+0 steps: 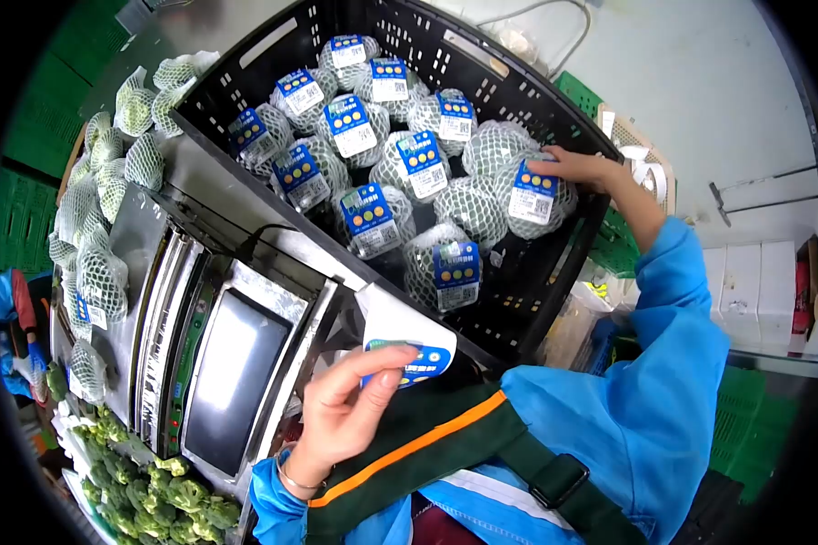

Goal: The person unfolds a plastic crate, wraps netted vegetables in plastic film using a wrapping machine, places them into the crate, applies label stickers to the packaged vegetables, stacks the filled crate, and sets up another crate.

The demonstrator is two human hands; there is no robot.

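My right hand [577,170] reaches into the right side of a black plastic crate [273,45]. Its fingers rest on a broccoli head in a white foam net [554,204], over the blue-and-white label [532,202] on it. My left hand [345,413] is in front of the crate, thumb and forefinger pinched at a blue-and-white label [432,361]. That label is on white backing paper [386,313] that runs out beside the crate's near wall. Several other netted heads [418,168] lie in the crate, most with labels; a few near my right hand show none.
A label machine with a dark screen [236,381] stands left of the crate. Beyond it lie several foam-netted heads [100,236] on the metal table. Loose broccoli [154,500] is piled at lower left. Another person's blue sleeve [2,298] shows at far left.
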